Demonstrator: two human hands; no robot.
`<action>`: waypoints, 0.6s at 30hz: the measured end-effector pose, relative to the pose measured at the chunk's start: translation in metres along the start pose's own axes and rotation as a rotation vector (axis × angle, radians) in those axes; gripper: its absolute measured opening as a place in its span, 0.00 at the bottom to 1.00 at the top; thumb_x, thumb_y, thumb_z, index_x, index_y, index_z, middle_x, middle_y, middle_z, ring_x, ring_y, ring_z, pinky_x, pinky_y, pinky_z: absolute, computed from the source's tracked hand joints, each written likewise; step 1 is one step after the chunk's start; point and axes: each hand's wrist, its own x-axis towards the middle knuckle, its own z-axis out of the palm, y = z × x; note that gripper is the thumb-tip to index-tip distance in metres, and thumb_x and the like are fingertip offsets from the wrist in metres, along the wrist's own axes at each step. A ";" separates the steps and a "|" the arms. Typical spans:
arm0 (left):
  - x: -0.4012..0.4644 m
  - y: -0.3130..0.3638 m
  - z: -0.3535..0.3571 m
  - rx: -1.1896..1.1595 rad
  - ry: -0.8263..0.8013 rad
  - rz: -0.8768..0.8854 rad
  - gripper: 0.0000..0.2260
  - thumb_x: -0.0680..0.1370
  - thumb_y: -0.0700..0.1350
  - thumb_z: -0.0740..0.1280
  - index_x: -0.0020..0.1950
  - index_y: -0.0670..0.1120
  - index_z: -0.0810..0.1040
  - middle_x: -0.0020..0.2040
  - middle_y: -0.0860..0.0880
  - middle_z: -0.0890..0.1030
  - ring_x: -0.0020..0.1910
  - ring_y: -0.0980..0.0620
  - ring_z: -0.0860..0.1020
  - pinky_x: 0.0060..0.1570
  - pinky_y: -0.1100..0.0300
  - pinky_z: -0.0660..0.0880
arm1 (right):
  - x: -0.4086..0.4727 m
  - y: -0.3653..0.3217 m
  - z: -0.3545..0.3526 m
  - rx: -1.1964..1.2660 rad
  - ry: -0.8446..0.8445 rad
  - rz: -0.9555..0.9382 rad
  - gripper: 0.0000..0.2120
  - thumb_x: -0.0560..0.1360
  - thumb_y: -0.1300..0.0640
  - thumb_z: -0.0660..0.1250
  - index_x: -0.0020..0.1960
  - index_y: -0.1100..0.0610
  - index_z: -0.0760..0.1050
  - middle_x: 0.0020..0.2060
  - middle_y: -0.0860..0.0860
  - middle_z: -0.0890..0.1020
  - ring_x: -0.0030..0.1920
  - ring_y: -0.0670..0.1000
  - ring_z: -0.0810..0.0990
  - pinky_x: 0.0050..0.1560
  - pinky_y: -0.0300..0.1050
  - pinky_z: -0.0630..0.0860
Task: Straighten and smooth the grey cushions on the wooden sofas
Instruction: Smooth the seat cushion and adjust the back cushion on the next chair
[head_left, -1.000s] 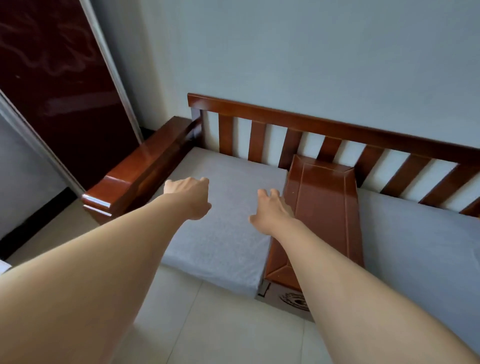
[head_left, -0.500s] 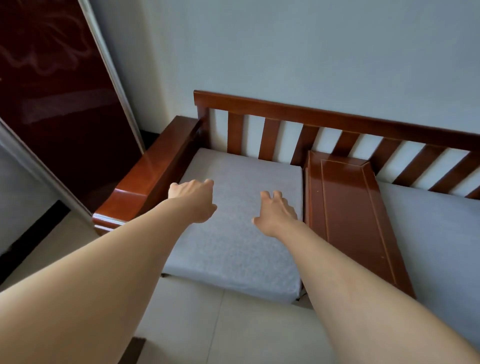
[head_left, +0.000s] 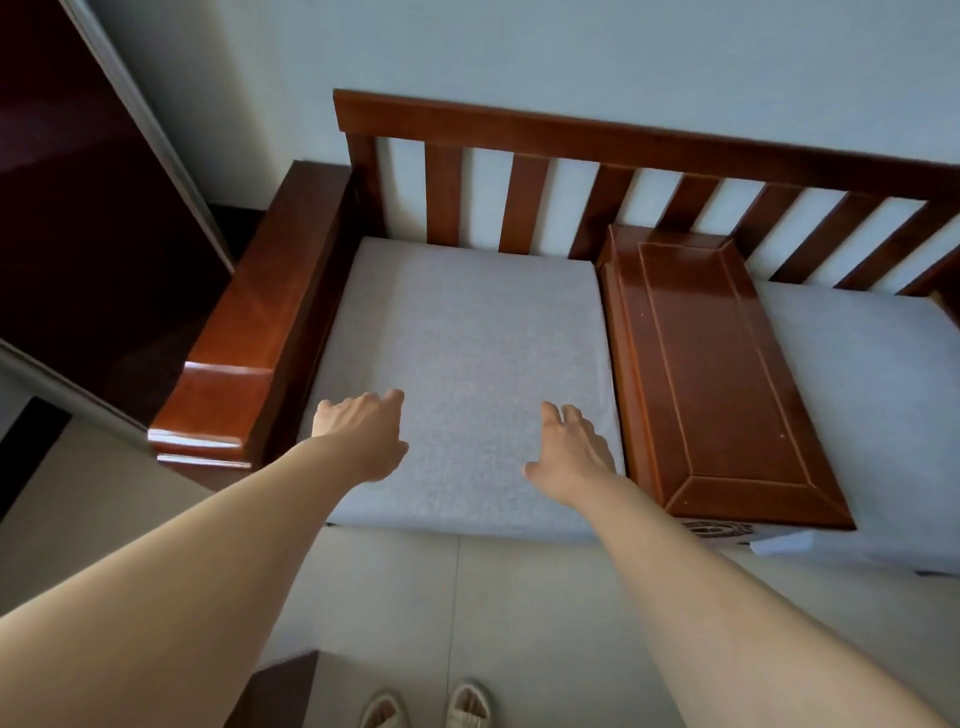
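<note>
Both the left hand (head_left: 361, 434) and right hand (head_left: 569, 449) reach out with a loose, empty grip above the front of the grey cushion (head_left: 467, 332), which already looks flat and square in its wooden sofa (head_left: 519, 124), while the second cushion (head_left: 872, 395) to the right seems left to do.

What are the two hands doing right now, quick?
Left hand: open, fingers relaxed over the grey cushion, holding nothing.
Right hand: open too, fingers spread over the same cushion, holding nothing.
</note>
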 end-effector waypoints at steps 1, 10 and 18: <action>0.004 0.000 0.008 0.000 -0.006 -0.005 0.20 0.80 0.53 0.61 0.69 0.47 0.63 0.54 0.49 0.76 0.53 0.47 0.76 0.48 0.55 0.63 | 0.007 0.001 0.006 0.009 -0.008 -0.011 0.33 0.77 0.54 0.66 0.75 0.57 0.52 0.69 0.57 0.63 0.66 0.57 0.66 0.62 0.48 0.67; 0.053 0.002 0.143 -0.024 -0.146 0.010 0.24 0.79 0.53 0.63 0.72 0.49 0.59 0.67 0.48 0.68 0.63 0.47 0.71 0.61 0.51 0.65 | 0.079 0.019 0.133 -0.020 -0.119 -0.086 0.43 0.75 0.57 0.68 0.78 0.56 0.42 0.76 0.56 0.50 0.76 0.56 0.52 0.73 0.49 0.58; 0.108 -0.005 0.283 0.067 -0.193 0.084 0.39 0.77 0.54 0.66 0.77 0.50 0.43 0.78 0.43 0.41 0.76 0.44 0.48 0.72 0.44 0.53 | 0.147 0.031 0.268 -0.097 -0.110 -0.077 0.50 0.73 0.59 0.70 0.78 0.53 0.35 0.77 0.56 0.38 0.77 0.57 0.40 0.76 0.54 0.48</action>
